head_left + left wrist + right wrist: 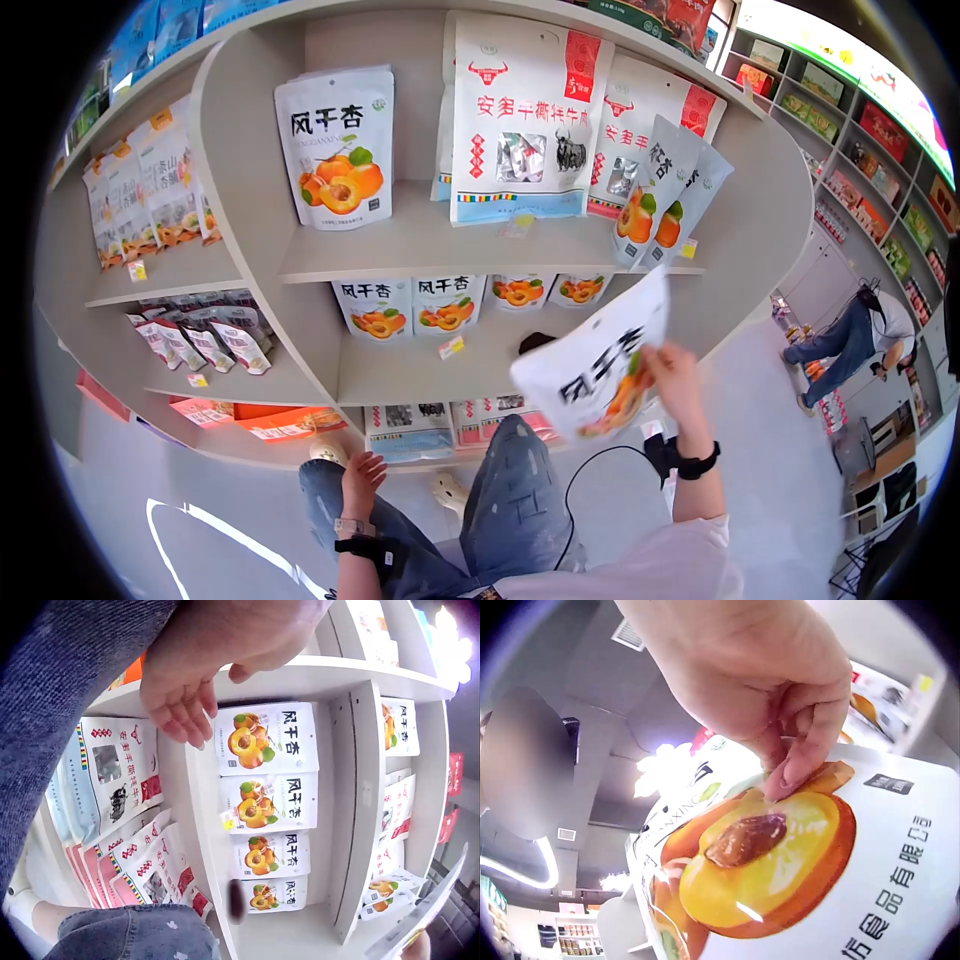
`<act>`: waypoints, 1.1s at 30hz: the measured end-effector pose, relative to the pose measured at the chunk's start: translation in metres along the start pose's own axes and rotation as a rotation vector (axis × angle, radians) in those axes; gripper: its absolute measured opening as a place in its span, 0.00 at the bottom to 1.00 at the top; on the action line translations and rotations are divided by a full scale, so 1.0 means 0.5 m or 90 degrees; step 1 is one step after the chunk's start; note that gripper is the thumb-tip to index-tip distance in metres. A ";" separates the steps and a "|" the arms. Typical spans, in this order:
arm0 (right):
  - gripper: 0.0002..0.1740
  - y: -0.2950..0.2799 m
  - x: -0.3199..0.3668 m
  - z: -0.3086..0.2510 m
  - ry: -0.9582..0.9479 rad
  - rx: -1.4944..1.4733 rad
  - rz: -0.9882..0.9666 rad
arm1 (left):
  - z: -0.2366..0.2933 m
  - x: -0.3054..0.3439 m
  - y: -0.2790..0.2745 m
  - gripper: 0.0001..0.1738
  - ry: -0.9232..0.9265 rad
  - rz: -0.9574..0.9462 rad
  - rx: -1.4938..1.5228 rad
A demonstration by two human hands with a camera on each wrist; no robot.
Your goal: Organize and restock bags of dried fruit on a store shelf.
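Observation:
A white bag of dried apricots [590, 365] is pinched at its edge by my right hand [675, 385], tilted in front of the shelf. In the right wrist view the thumb and fingers [799, 761] press together on the bag's printed fruit. My left hand [362, 480] hangs low before the shelf unit with relaxed fingers and nothing in them. Matching apricot bags [266, 739] stand in a row on the lower shelf, near that hand in the left wrist view. Two more apricot bags [655, 190] lean at the right end of the upper shelf.
A single front-facing apricot bag [340, 150] stands upper left. Large yak-meat bags [525, 120] fill the upper middle, price tags along the shelf edge [480, 262]. Small pouches [215, 340] sit at left. A person [850, 335] bends by the right-hand shelves. A black cable [580, 480] hangs beside my leg.

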State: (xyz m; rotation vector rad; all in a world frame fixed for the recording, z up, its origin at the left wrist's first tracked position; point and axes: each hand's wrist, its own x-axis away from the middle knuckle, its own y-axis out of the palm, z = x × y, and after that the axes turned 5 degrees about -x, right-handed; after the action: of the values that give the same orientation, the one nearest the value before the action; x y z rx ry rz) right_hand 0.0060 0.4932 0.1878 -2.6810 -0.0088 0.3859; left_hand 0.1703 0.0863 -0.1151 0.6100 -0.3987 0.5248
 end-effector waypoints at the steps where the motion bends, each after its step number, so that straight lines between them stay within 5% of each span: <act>1: 0.13 0.017 0.000 0.032 0.040 -0.025 -0.054 | -0.001 -0.001 0.004 0.22 -0.004 0.001 0.000; 4: 0.13 0.074 -0.029 0.160 0.061 -0.125 -0.159 | -0.004 -0.003 0.017 0.22 -0.009 0.002 -0.002; 9: 0.13 0.181 -0.154 0.355 0.219 -0.318 -0.067 | 0.000 0.003 0.023 0.22 -0.013 0.005 -0.029; 16: 0.15 0.315 -0.328 0.465 0.275 -0.654 0.012 | 0.017 0.005 0.003 0.21 -0.034 0.050 0.000; 23: 0.17 0.420 -0.446 0.561 0.299 -0.625 0.002 | 0.032 -0.004 -0.003 0.21 -0.027 0.069 0.019; 33: 0.13 0.444 -0.441 0.622 0.268 -0.543 0.006 | 0.037 -0.022 0.014 0.22 -0.016 0.065 -0.010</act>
State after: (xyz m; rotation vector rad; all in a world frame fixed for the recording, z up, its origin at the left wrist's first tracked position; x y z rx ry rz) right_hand -0.3017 0.4058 -0.1158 -3.5457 -0.0432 -0.2646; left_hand 0.1541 0.0758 -0.1037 0.5837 -0.4593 0.6108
